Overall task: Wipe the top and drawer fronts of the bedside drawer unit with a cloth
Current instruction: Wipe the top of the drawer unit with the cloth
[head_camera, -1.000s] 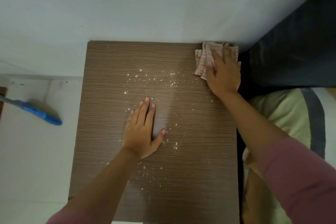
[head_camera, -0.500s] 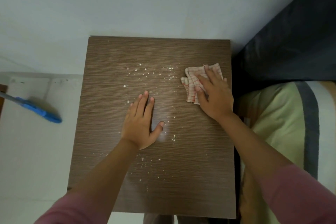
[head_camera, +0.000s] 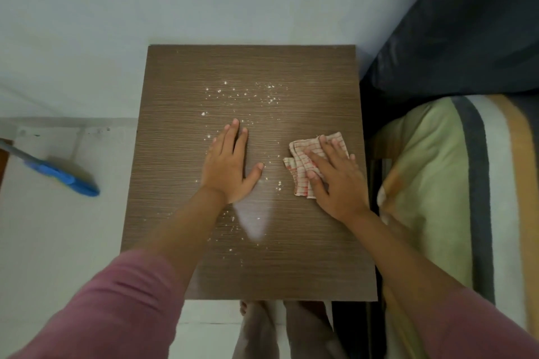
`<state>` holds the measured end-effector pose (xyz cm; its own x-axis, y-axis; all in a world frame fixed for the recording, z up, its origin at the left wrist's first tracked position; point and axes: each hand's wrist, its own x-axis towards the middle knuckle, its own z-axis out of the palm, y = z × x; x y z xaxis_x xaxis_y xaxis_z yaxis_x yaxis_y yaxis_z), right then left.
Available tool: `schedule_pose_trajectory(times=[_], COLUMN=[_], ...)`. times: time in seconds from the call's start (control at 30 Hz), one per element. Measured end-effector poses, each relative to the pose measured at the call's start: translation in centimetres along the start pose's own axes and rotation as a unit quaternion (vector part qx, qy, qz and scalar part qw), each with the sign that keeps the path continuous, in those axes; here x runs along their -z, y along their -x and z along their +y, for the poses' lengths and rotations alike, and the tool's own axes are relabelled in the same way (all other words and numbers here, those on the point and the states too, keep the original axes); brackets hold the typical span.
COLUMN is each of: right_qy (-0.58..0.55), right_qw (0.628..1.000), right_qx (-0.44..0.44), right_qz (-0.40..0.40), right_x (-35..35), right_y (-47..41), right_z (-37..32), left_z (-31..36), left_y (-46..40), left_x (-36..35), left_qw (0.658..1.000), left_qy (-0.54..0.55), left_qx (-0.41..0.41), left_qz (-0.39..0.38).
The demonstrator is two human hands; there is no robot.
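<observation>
Right hand (head_camera: 335, 181) presses the checked cloth (head_camera: 303, 166) flat-fingered on the drawer unit top (head_camera: 306, 265); left hand (head_camera: 230, 169) lies open, empty; best sweep leftward, gathering the white crumbs (head_camera: 248, 93) in overlapping passes.

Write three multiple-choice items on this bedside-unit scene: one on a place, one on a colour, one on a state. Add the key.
1. Where does the cloth lie on the unit top?
A. right side
B. far left corner
C. hanging off the front edge

2. What colour are the cloth's stripes?
A. green
B. red
C. black

3. How does the left hand lie?
A. clenched in a fist
B. flat, fingers straight
C. pinching the cloth

Key: 1 A, the right hand presses it near the right edge. 2 B, red lines on pale fabric. 3 B, palm down among the crumbs.
</observation>
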<state>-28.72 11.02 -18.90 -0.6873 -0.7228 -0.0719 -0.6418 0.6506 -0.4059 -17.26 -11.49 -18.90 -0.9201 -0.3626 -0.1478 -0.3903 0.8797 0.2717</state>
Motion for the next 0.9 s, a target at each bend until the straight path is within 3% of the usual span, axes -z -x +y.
schedule_pose_trajectory(times=[0.13, 0.3, 0.5, 0.9], right_qy=[0.000, -0.003, -0.006, -0.009], right_qw=[1.000, 0.999, 0.999, 0.998], right_qx=[-0.008, -0.033, -0.042, -0.035], right_qz=[0.004, 0.012, 0.025, 0.046], right_x=[-0.7, -1.3, -1.8, -2.8], right_y=[3.5, 7.6, 10.4, 13.6], right_z=[-0.8, -2.1, -2.7, -2.9], left_z=[0.7, 1.8, -0.2, -2.0], left_y=[2.3, 11.7, 20.9, 21.8], left_x=[0.5, 0.0, -1.3, -3.6], left_qw=[1.000, 0.997, 0.994, 0.994], left_qy=[0.026, 0.077, 0.068, 0.000], left_qx=[0.006, -0.007, 0.066, 0.065], left_qz=[0.013, 0.027, 0.054, 0.085])
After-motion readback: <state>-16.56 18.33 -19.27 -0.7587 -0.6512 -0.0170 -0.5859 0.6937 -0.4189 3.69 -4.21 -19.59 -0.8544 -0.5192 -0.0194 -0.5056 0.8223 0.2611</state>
